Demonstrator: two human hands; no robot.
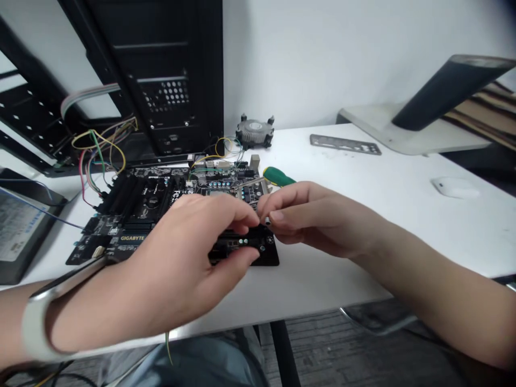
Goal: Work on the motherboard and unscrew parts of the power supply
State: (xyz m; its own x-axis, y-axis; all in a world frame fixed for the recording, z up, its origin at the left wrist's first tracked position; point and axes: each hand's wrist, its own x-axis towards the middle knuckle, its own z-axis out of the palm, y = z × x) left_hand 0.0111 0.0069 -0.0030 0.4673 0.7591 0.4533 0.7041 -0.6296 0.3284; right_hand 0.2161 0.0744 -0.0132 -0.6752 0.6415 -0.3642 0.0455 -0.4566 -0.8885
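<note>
Thumb and forefinger of my right hand (310, 217) pinch a small silver-and-dark cylindrical piece (267, 221); its exact kind is too small to tell. My left hand (193, 242) is close by, thumb and fingers apart, with nothing visible between them. Both hands are over the front right of a black Gigabyte motherboard (133, 238), and my left hand covers part of it. Just behind my right hand lies a screwdriver with a green handle (278, 176), its shaft reaching over the board. Colored wires (97, 156) run to the board's left side.
A black computer case (173, 64) stands behind the board. Toward the wall sit a CPU cooler (255, 132) and a metal I/O plate (345, 144). A monitor stand (427, 102) and a white mouse (455, 187) are to the right; a labelled dark box (20, 226) is at left.
</note>
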